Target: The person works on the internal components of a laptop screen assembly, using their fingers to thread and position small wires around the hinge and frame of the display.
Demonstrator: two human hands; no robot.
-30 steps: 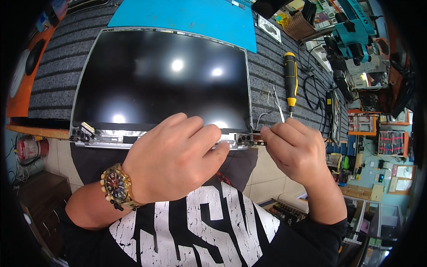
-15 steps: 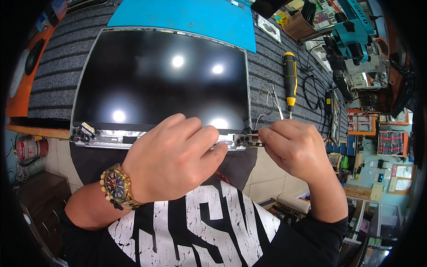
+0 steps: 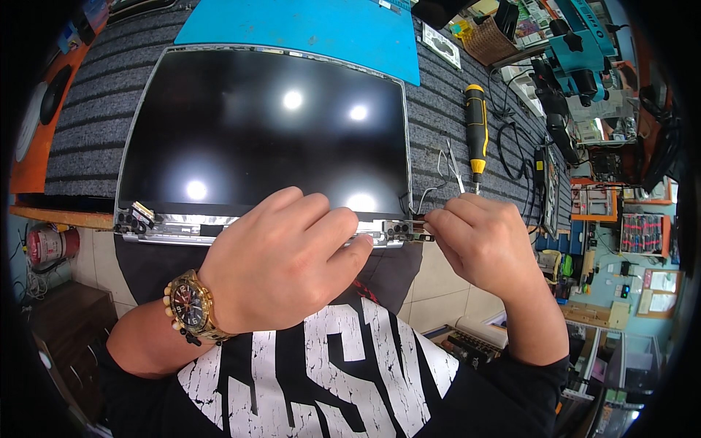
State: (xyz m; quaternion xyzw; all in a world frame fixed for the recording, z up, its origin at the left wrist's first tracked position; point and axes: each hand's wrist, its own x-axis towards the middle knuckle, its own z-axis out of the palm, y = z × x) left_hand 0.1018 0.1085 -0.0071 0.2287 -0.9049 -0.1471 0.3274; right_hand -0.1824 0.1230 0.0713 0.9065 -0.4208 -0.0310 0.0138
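Observation:
A dark laptop screen panel (image 3: 263, 124) in a silver lid lies face up on a ribbed grey mat, its exposed lower strip toward me. My left hand (image 3: 285, 259), with watch and beads at the wrist, is curled over that lower edge right of centre, thumb against the metal strip; its grip underneath is hidden. My right hand (image 3: 482, 244) is pinched at the lid's lower right corner by the hinge (image 3: 400, 231), on a small part that its fingers mostly cover. A loose connector (image 3: 142, 213) sits at the lower left corner. Thin white wires (image 3: 440, 164) lie beside the right corner.
A yellow-black screwdriver (image 3: 476, 124) and silver tweezers (image 3: 456, 168) lie right of the screen. Beyond are a blue mat (image 3: 299, 25), black cables (image 3: 511, 157), a white bracket (image 3: 442, 47), a basket (image 3: 489, 47) and a teal microscope stand (image 3: 577, 55).
My right hand has shifted slightly left at the hinge corner since a second ago. My left hand and the laptop lid are practically still.

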